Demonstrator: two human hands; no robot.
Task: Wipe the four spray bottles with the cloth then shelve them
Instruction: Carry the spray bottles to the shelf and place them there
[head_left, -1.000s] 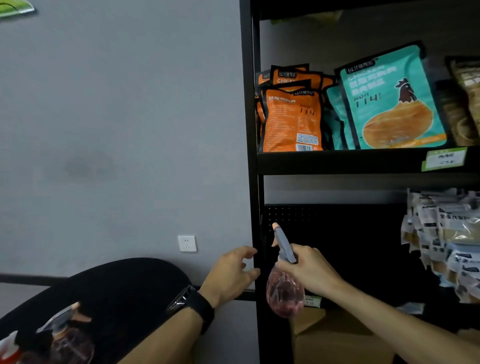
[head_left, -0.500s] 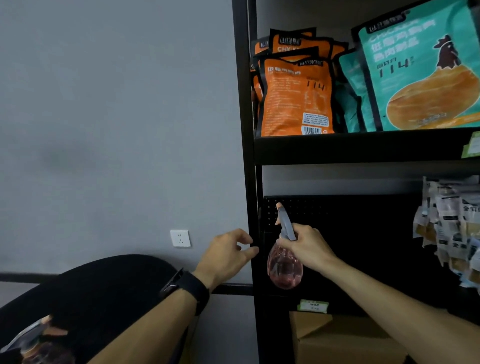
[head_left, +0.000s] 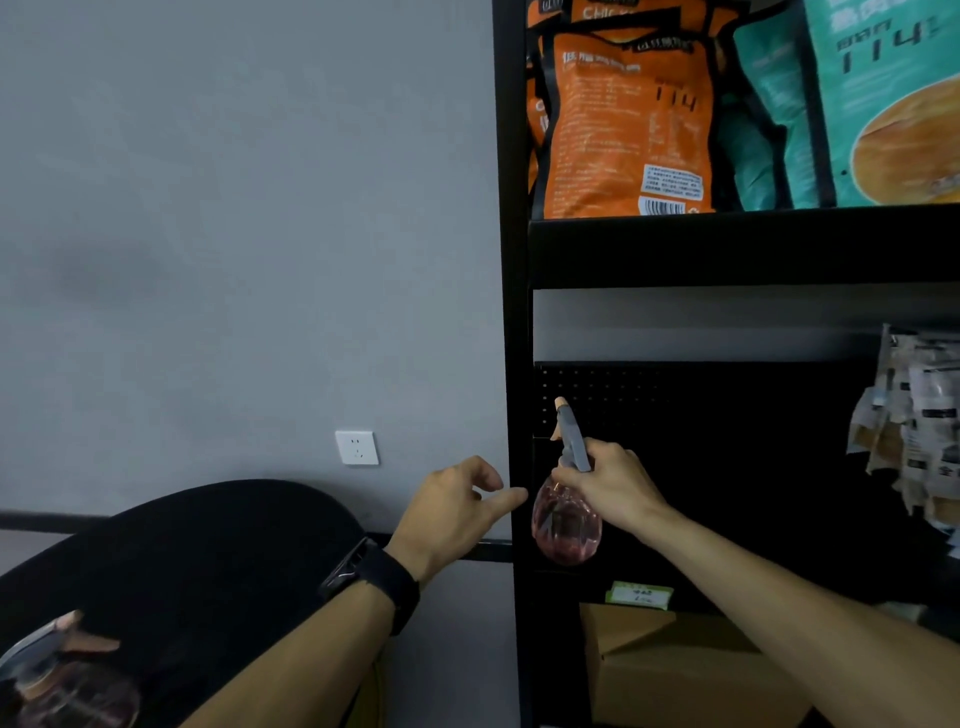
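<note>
Pink and see-through, the bottle (head_left: 566, 525) hangs upright in the right hand (head_left: 610, 488), whose fingers are curled round its neck just below the grey spray head (head_left: 573, 441); the orange nozzle tip points up and left toward the black pegboard (head_left: 727, 415) at the back of the shelf bay. This bottle sits just inside the left edge of the rack (head_left: 506, 312), in front of the dark bay and above a green label (head_left: 640, 595) on the shelf lip, with a cardboard box (head_left: 675, 670) lower down. Whether its base touches the shelf cannot be told. Just left of the rack's post, the left hand (head_left: 454, 512) holds nothing, its fingers loosely bent and the thumb reaching toward the bottle without touching it; a black watch (head_left: 371, 577) is on that wrist. On the shelf above stand orange bags (head_left: 623, 130) and, to their right, teal bags (head_left: 857, 104). Pale packets (head_left: 914, 415) hang at the far right of the bay. Left of the rack is a grey wall with a white socket (head_left: 357, 447). A round black table (head_left: 182, 571) fills the near left, and at its near left corner a second bottle (head_left: 62, 686) shows only in part, blurred, with a grey head and orange trigger. No cloth can be made out.
</note>
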